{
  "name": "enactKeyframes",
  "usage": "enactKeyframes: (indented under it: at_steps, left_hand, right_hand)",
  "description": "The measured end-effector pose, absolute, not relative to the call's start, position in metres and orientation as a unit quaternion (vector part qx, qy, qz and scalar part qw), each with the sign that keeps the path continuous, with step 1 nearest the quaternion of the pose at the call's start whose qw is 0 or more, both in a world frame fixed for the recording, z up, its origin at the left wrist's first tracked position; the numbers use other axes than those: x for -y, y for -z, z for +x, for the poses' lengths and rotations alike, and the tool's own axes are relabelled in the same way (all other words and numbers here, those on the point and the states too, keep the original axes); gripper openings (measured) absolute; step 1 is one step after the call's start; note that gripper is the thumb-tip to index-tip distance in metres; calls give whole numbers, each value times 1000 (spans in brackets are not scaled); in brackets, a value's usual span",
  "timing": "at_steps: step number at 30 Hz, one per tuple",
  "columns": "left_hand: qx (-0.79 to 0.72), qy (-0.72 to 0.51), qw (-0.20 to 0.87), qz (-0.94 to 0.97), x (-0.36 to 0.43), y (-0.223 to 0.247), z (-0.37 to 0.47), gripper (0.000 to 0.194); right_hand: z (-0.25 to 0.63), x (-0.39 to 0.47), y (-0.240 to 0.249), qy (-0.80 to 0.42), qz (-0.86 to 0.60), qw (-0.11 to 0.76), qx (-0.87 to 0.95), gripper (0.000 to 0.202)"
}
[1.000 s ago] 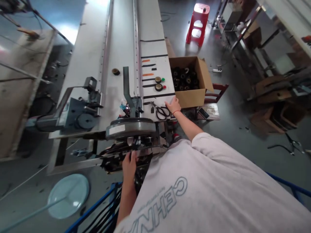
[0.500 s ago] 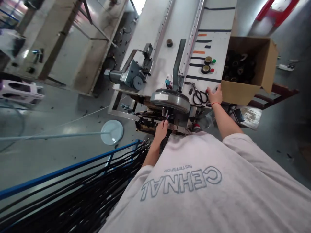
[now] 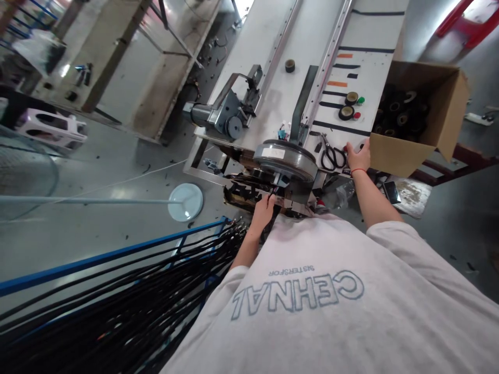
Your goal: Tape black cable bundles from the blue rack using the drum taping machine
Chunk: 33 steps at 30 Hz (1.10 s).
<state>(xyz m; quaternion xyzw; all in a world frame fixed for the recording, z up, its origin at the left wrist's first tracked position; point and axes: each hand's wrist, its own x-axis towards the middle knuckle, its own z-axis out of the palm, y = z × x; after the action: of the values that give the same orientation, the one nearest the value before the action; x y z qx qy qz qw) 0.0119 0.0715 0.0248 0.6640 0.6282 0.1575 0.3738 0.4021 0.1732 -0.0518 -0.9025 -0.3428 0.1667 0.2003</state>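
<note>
My left hand [image 3: 264,210] is closed at the table's front edge, just below a round machine wheel [image 3: 286,160] with a white label; what its fingers pinch is too small to make out. On the right, my right hand [image 3: 359,157] rests at the table corner beside a red button, its thumb and fingers apart. Black-handled scissors [image 3: 333,156] lie just left of it. Two tape rolls [image 3: 346,112] sit farther up the table, near a green button [image 3: 361,100] and a red one [image 3: 356,115].
A cardboard box [image 3: 403,155] of dark rolls stands at the right. A motor unit [image 3: 228,117] is mounted at the table's left. Many black cables [image 3: 156,280] hang on a blue rack [image 3: 117,250] at lower left. A round white base [image 3: 185,202] stands on the floor.
The whole view has shifted, so the table and box appear farther right. Both hands keep nearly the same places relative to the table.
</note>
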Motion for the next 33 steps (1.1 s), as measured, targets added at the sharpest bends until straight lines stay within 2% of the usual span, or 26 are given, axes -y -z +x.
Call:
enactKeyframes:
  at_steps: [6,18,22,28,33]
  left_hand:
    - [-638,-161,364,659,-70,-26,12,35]
    - [-641,-173,374,648,-61,-29,16,37]
    - [-632,-182,388,645,-63,-26,16,41]
    - [-619,-206,492,576,-42,-13,-7,46]
    - [-641,-210,457,580,-25,-8,-21,46]
  right_hand:
    - [404,-175,57,-153,-898,242,334,89]
    - [407,-174,59,-142,-896,244,343,97]
    - [402,-173,51,-139,-904,230,333,91]
    - [394,-171,33,-161,-910,228,308,83]
    - [394,-171,31,-171,-907,232,306,82]
